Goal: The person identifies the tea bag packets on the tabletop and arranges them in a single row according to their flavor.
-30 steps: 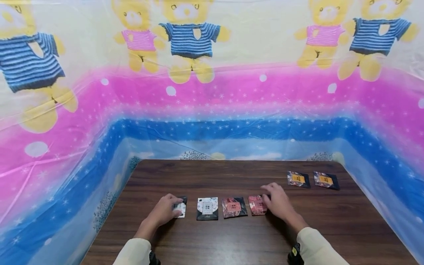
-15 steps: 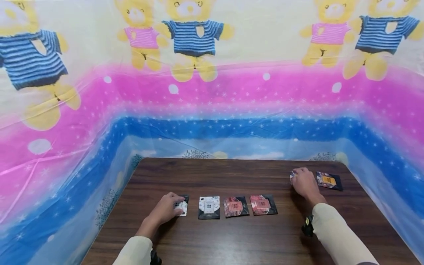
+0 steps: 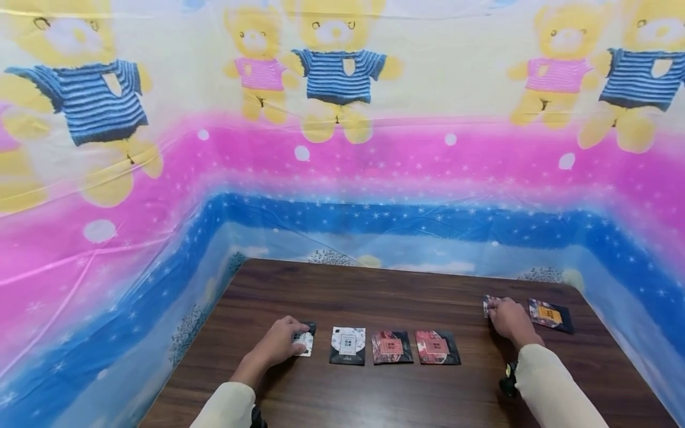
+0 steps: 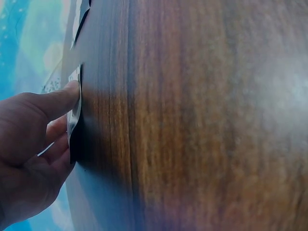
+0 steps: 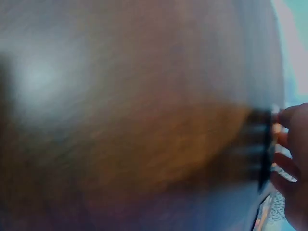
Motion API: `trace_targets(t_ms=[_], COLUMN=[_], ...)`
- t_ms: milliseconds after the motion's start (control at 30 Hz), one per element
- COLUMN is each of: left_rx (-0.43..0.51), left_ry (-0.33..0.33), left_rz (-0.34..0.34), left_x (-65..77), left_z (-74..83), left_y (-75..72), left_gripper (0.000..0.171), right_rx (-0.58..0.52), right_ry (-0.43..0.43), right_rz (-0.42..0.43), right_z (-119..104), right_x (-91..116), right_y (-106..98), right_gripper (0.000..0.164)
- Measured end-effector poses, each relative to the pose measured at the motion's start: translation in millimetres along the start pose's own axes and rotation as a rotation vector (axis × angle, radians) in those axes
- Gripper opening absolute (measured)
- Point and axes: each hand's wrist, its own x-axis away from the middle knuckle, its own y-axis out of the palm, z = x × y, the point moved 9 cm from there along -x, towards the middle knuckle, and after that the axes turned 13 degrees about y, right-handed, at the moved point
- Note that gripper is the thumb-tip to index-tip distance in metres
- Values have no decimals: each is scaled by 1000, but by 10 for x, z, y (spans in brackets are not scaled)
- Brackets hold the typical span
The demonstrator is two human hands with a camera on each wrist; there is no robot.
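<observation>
Several small flat printed sachets lie on the brown wooden table (image 3: 374, 401). My left hand (image 3: 280, 342) holds the leftmost white-and-black sachet (image 3: 306, 345) between thumb and fingers; the left wrist view shows this sachet (image 4: 74, 115) edge-on and slightly bent. To its right are another white-and-black sachet (image 3: 347, 346) and two red-labelled ones, a left (image 3: 392, 347) and a right (image 3: 438, 347). At the back right, my right hand (image 3: 511, 321) grips a sachet (image 3: 487, 304) and covers most of it. The right wrist view is blurred, with the fingers (image 5: 286, 166) against its dark edge.
Beside the right hand lies a yellow-labelled sachet (image 3: 551, 315), near the table's right back corner. A cloth printed with bears (image 3: 342, 238) hangs around the table's back and sides. Dark wood lies in front of the row of sachets.
My right hand has left the right red-labelled sachet and moved right and back onto a yellow-labelled one. The left hand has stayed on its sachet. The head view has shifted slightly.
</observation>
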Motion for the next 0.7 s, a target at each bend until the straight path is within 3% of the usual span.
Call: trace_targets(t_ms=[67, 233, 467, 700], left_rx=[-11, -12, 6, -8], left_ry=[-3, -9, 25, 10], left_rz=[1, 6, -10, 10], left_x=[-2, 4, 10, -4], left_z=[-1, 3, 55, 40], left_y=[2, 14, 56, -7], left_gripper=[37, 37, 38, 38], right_rx=[26, -21, -32, -41], right_ry=[-6, 10, 81, 60], right_rz=[-3, 80, -52, -11], right_z=[23, 79, 244, 174], right_x=[10, 29, 59, 39], right_y=[43, -20, 96, 62], right_gripper=[33, 36, 46, 44])
